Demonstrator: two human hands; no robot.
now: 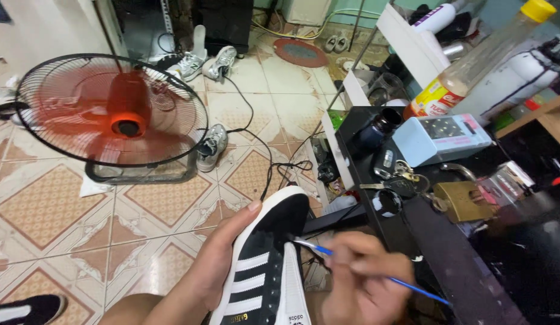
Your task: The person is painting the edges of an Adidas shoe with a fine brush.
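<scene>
A: The black sneaker (265, 265) sits low centre of the frame, left hand (217, 259) clasped round its side; it looks light, the sole stiffest to grip

B: And the right hand (361, 283)?

A: Pinching a thin blue brush (376, 274), tip at the white sole edge. Upper right, a tilted clear bottle (484, 57) looks nearly empty

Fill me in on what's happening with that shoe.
A person's left hand holds a black sneaker with white stripes, toe pointing away, over a tiled floor. The right hand holds a thin blue-handled brush, its white tip touching the sneaker's white sole edge. An orange floor fan stands to the left. On the right, a black table carries keys and a brass padlock.
</scene>
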